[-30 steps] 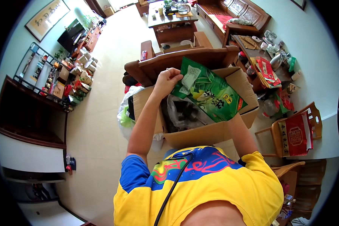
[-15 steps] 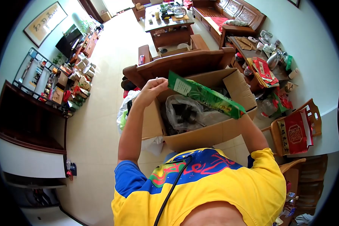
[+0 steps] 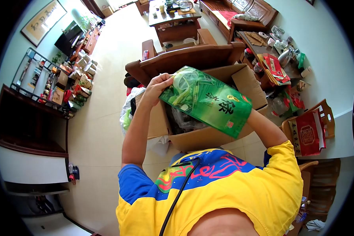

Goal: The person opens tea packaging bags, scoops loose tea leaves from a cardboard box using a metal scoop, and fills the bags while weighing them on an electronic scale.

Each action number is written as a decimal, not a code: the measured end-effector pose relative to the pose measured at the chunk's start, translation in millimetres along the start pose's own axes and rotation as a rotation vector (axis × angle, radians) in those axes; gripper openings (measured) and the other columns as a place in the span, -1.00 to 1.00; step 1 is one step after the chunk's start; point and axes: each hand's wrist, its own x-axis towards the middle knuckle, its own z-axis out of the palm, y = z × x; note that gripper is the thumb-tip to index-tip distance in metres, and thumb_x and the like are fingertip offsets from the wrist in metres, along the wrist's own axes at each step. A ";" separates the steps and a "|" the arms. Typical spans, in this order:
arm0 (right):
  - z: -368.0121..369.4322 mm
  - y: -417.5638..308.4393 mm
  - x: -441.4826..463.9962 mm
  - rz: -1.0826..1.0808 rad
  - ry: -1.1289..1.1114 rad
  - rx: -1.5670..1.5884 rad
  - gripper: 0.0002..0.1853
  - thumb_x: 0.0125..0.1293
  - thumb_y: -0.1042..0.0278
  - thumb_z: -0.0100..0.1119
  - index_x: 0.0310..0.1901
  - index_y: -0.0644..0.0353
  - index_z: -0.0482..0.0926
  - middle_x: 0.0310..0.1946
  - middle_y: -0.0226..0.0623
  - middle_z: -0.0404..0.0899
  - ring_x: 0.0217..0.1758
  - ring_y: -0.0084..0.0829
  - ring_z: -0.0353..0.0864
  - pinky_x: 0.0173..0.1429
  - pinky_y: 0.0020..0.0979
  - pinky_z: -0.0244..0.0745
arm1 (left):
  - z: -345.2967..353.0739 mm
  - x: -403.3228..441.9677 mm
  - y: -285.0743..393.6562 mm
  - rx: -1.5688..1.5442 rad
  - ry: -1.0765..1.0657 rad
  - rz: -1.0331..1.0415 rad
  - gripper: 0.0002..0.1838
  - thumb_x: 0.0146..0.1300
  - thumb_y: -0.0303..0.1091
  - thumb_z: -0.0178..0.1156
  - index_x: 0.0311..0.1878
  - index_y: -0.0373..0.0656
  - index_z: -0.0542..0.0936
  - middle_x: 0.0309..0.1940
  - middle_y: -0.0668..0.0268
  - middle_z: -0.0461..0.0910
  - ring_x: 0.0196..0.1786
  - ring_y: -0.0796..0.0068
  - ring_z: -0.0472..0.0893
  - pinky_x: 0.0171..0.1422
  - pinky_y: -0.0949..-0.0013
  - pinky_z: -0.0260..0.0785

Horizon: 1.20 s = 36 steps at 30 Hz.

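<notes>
A green printed bag (image 3: 208, 100) is stretched out flat above the open cardboard box (image 3: 200, 139), its face toward me. My left hand (image 3: 159, 85) pinches the bag's left corner between thumb and fingers. At the bag's right end is my right hand; the bag hides its fingers and only the wrist and forearm show. Inside the box, partly covered by the bag, lies a clear plastic bag (image 3: 185, 120) with dark things in it.
Beyond the box stands a wooden bench back (image 3: 185, 59). White plastic bags (image 3: 129, 110) lie left of the box. At the right are a cluttered side table (image 3: 259, 49) and a wooden chair (image 3: 326, 118) with a red bag (image 3: 308, 133).
The green bag was tilted nearly edge-on half a second ago and now shows a broad face, with its printing turned differently than one second ago. Both hands remain at its ends.
</notes>
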 end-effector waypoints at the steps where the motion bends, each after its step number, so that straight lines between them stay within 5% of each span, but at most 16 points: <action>1: -1.0 0.6 1.1 -0.002 -0.004 -0.012 -0.78 0.24 0.34 0.08 -0.09 0.05 0.60 -0.14 -0.25 0.63 -0.03 -0.28 0.59 0.07 -0.30 0.47 | 1.9 -1.1 0.6 -0.113 0.040 -0.012 -0.82 0.36 -0.30 0.19 -0.37 -0.11 0.53 -0.47 0.58 0.42 -0.38 0.79 0.35 -0.27 0.62 0.21; 6: -5.1 4.0 4.4 -0.022 -0.037 -0.095 -0.77 0.25 0.33 0.08 -0.08 0.05 0.60 -0.13 -0.25 0.63 -0.02 -0.28 0.59 0.08 -0.30 0.46 | -18.8 7.7 -31.0 -0.285 -0.037 0.067 -0.88 0.38 -0.31 0.17 -0.21 -0.14 0.61 -0.39 0.57 0.51 -0.34 0.82 0.38 -0.25 0.64 0.24; 9: -15.3 5.1 7.4 -0.031 -0.075 -0.188 -0.77 0.25 0.33 0.08 -0.07 0.04 0.60 -0.12 -0.25 0.63 -0.01 -0.28 0.59 0.08 -0.30 0.46 | -20.1 7.7 -33.7 0.150 0.060 0.011 -0.73 0.33 -0.31 0.23 0.03 -0.23 0.57 -0.12 0.33 0.61 -0.14 0.63 0.55 -0.05 0.55 0.38; 11: -18.1 8.6 13.2 -0.033 -0.106 -0.277 -0.76 0.25 0.33 0.08 -0.06 0.04 0.60 -0.12 -0.25 0.63 -0.01 -0.28 0.59 0.09 -0.30 0.46 | 2.0 7.5 -20.2 1.005 0.343 0.360 -0.49 0.23 -0.31 0.31 0.23 -0.25 0.46 0.20 0.06 0.48 0.17 0.24 0.53 0.28 0.32 0.35; 12: -17.6 9.7 17.5 -0.039 -0.125 -0.312 -0.76 0.25 0.32 0.08 -0.06 0.04 0.60 -0.12 -0.25 0.63 0.00 -0.28 0.59 0.09 -0.29 0.46 | 23.9 2.3 2.5 0.987 0.216 0.407 -0.40 0.15 -0.33 0.35 0.26 -0.23 0.41 0.33 -0.04 0.32 0.32 -0.05 0.38 0.45 0.15 0.19; 17: -9.5 11.6 36.0 -0.048 -0.243 -0.425 -0.75 0.26 0.32 0.08 -0.04 0.04 0.59 -0.11 -0.25 0.63 0.01 -0.28 0.58 0.10 -0.29 0.46 | 120.0 -12.7 30.6 1.304 -0.413 0.768 -0.44 0.12 -0.49 0.20 0.25 0.09 0.52 0.43 0.16 0.20 0.49 0.09 0.15 0.55 0.00 -0.01; 19: -5.3 9.8 38.0 -0.051 -0.284 -0.443 -0.75 0.26 0.31 0.08 -0.04 0.04 0.59 -0.10 -0.25 0.63 0.01 -0.28 0.58 0.10 -0.29 0.46 | 134.9 -15.4 15.9 1.429 -0.382 0.856 -0.52 0.09 -0.42 0.21 0.15 0.10 0.58 0.46 0.17 0.15 0.51 0.09 0.12 0.58 0.01 -0.09; 23: 3.2 10.9 43.4 -0.054 -0.354 -0.471 -0.74 0.26 0.31 0.08 -0.02 0.03 0.59 -0.10 -0.25 0.63 0.02 -0.28 0.58 0.11 -0.29 0.45 | 138.5 -9.5 11.2 1.510 -0.282 0.962 -0.69 0.12 -0.38 0.17 -0.02 0.02 0.63 0.30 0.15 0.35 0.43 0.13 0.23 0.55 0.04 -0.04; 25: 4.8 12.5 45.2 -0.058 -0.375 -0.475 -0.74 0.26 0.31 0.09 -0.02 0.03 0.59 -0.09 -0.25 0.63 0.02 -0.27 0.58 0.12 -0.29 0.45 | 142.8 -10.2 6.3 1.769 -0.324 0.867 -0.80 0.14 -0.36 0.14 -0.15 -0.03 0.62 -0.03 0.23 0.53 0.27 0.23 0.37 0.42 0.13 0.15; 26: 5.7 13.6 45.9 -0.059 -0.387 -0.479 -0.73 0.27 0.31 0.09 -0.01 0.03 0.59 -0.09 -0.25 0.63 0.03 -0.27 0.58 0.12 -0.29 0.45 | 143.9 -8.7 4.1 1.918 -0.340 0.865 -0.85 0.19 -0.34 0.11 -0.20 -0.05 0.61 -0.29 0.34 0.53 0.03 0.33 0.51 0.16 0.26 0.32; 30: 12.9 23.7 51.9 -0.067 -0.435 -0.491 -0.73 0.27 0.30 0.09 0.00 0.03 0.59 -0.08 -0.25 0.63 0.04 -0.27 0.58 0.13 -0.29 0.45 | 137.6 -1.6 -5.4 1.952 -0.454 0.804 -0.84 0.23 -0.32 0.11 -0.21 -0.06 0.64 -0.31 0.28 0.53 -0.26 0.36 0.61 -0.12 0.30 0.40; 36: 39.1 42.0 58.8 -0.117 -0.527 -0.479 -0.71 0.27 0.29 0.09 0.02 0.02 0.59 -0.07 -0.25 0.63 0.05 -0.27 0.58 0.14 -0.28 0.44 | 96.4 4.9 -0.8 1.940 -0.358 0.740 -0.86 0.13 -0.37 0.17 -0.24 -0.06 0.63 -0.29 0.33 0.59 -0.19 0.42 0.64 -0.11 0.36 0.44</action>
